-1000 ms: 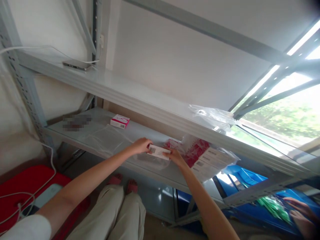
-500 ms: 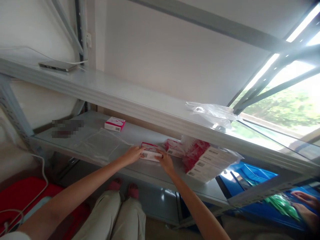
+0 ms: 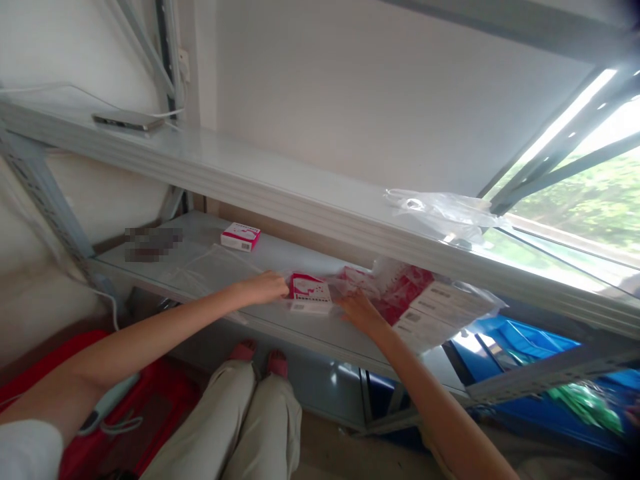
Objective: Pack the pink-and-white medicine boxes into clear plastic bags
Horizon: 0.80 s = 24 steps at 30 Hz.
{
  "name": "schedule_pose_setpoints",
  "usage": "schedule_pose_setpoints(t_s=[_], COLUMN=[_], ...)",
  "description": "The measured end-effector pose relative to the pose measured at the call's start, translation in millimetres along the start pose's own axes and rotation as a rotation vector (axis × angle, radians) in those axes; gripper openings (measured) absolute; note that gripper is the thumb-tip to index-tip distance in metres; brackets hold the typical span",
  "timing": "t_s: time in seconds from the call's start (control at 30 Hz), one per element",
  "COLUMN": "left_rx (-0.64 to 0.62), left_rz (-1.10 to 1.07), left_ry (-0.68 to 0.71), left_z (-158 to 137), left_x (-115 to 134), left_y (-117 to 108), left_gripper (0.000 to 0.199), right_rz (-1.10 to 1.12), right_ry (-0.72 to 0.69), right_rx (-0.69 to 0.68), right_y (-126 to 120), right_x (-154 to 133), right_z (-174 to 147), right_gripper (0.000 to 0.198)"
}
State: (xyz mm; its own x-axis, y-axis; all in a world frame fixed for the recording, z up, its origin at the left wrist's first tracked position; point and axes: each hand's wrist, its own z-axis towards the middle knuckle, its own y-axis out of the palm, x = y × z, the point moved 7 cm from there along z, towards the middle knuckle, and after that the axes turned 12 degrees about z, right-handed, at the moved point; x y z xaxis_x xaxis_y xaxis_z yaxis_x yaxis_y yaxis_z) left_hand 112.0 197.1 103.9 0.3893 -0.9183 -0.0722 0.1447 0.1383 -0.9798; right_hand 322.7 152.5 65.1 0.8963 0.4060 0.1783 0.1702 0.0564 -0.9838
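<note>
Change: right hand [image 3: 361, 308] had left the small pink-and-white cardboard box [image 3: 309, 294], fingers spread.
Left hand [image 3: 265, 287]: gripped the box's left end.
Box: flat on grey metal shelf [image 3: 280, 320].

Box [image 3: 310, 294] now released by right hand [image 3: 361, 311]

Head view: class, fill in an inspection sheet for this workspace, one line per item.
Surface: grey metal shelf, lower tier of a rack.
Job's things: pink-and-white box lying on the shelf between the hands.
Clutter: second pink box further back; clear bag; bagged stack of boxes; plastic bag on the upper shelf.
Grips: left hand touches the box's left end; right hand lies open beside it.
Cables: white cable to a flat device on the upper shelf.
Surroundings: window at right; blue bins below.
</note>
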Motion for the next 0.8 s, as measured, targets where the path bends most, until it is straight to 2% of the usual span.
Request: schedule_pose_setpoints(t_s=[0.07,0.17,0.27,0.37,0.47,0.57,0.63,0.7,0.8], left_rx=[-0.008,0.05,0.086,0.129,0.216,0.19,0.166,0.202,0.259], left_rz=[-0.003,-0.008,0.062,0.172,0.275,0.314,0.302,0.256,0.101], left_ry=[0.05,0.106,0.095,0.135,0.15,0.142,0.129,0.077,-0.02], left_z=[-1,-1,-1,-1,2,10,14,17,22], left_x=[-1,-9,-25,-34,-34,-29,-28,-31,-43], left_y=[-18,-48,-64,-63,-57,-51,-55,-68,-82], left_gripper=[0.018,0.015,0.014,0.012,0.019,0.029,0.032,0.031,0.02], right_rz=[-0.086,-0.174,-0.246,-0.287,-0.327,-0.333,-0.252,-0.06,0.467], right_ry=[-0.049,-0.104,-0.139,-0.156,-0.16,-0.149,-0.104,-0.005,0.163], right_rx=[0.019,0.066,0.085,0.087,0.097,0.086,0.115,0.219,0.468], right_y=[-20,-55,-80,-89,-87,-84,-88,-98,-106], right_x=[-1,-4,-7,-7,-3,8,19,33,60], right_z=[-4,-9,-9,-2,7,14,16,16,15], right_gripper=[0.021,0.024,0.021,0.019,0.018,0.021,0.022,0.023,0.018])
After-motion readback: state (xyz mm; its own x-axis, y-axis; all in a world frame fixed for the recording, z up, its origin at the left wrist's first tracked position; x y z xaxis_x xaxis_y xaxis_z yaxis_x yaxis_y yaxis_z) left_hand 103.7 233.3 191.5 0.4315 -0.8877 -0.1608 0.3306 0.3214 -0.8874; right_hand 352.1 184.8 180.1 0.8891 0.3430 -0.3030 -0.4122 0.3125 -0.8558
